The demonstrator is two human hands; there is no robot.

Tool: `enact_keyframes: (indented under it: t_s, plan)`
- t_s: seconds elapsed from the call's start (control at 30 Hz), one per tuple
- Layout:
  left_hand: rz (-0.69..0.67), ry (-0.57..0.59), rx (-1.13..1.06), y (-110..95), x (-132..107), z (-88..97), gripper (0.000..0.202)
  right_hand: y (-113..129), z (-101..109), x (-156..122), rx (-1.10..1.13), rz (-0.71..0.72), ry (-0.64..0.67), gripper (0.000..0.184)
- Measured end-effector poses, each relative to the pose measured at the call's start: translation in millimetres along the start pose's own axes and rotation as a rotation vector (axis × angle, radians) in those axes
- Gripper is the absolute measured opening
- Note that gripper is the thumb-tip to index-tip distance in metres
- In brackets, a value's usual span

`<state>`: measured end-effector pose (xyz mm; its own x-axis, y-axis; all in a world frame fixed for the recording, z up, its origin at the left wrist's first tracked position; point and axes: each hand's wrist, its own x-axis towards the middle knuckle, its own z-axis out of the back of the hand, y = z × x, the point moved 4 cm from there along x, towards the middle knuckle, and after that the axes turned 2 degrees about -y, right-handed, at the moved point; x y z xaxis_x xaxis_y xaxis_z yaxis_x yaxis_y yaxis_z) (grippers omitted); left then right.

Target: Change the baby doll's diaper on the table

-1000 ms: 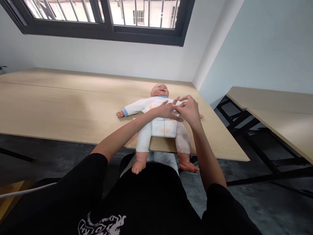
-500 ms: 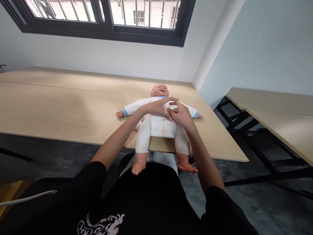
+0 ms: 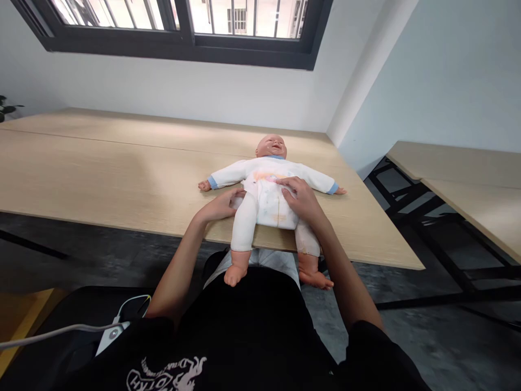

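A baby doll [image 3: 240,220] in a white suit with blue cuffs lies on its back, its feet hanging over the table's near edge. A white diaper [image 3: 271,209] with a printed waistband covers its belly and hips. At the doll's hip on the left of the view, my left hand [image 3: 222,205] is curled round a white side piece of the diaper; its fingertips are partly hidden. My right hand [image 3: 302,200] rests on the diaper's front, fingers stretched out over the waistband and thumb apart.
The doll lies on a light wooden table [image 3: 101,179] beneath a barred window [image 3: 248,49]. Another table [image 3: 472,168] with black legs stands to the right. On a black seat at lower left lie a white device [image 3: 112,335] and its cable.
My hands have come apart from over the doll's belly. The left has moved down to the diaper's side, while the right stays on its front. The view has shifted slightly.
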<state>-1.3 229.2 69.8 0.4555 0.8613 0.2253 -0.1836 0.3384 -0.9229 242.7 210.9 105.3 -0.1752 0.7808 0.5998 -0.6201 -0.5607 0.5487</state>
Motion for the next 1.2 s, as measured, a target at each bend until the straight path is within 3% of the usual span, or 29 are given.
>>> enact_keyframes:
  t_s: [0.1,0.3,0.5,0.63,0.77,0.87,0.93,1.03,1.13,1.2]
  plan:
    - [0.055,0.049,-0.052,-5,4,-4.2,0.037,-3,0,-1,0.012,-0.007,0.011,0.032]
    - [0.079,-0.022,0.022,-8,2,10.5,0.030,-5,0,-2,0.017,-0.010,-0.003,0.033]
    - [0.094,-0.165,-0.170,-15,-3,17.3,0.034,-4,-1,-2,0.019,-0.020,0.002,0.033]
    - [0.226,-0.202,-0.376,-11,-2,14.3,0.038,1,3,-1,-0.002,-0.034,0.026,0.033]
    - [0.295,-0.325,-0.713,1,6,14.7,0.023,12,12,11,-0.009,-0.050,0.105,0.027]
    - [0.295,-0.389,-0.819,8,12,14.7,0.009,26,13,32,0.011,-0.052,0.121,0.021]
    - [0.276,-0.375,-0.826,9,16,13.0,0.011,37,5,49,0.060,-0.016,0.167,0.021]
    - [0.225,-0.331,-0.817,6,19,10.1,0.025,54,-22,70,0.158,0.070,0.392,0.020]
    - [0.186,-0.367,-0.827,5,21,10.7,0.030,65,-51,82,0.161,0.146,0.605,0.017]
    - [0.185,-0.406,-0.835,7,21,11.6,0.034,67,-63,85,0.121,0.170,0.641,0.017]
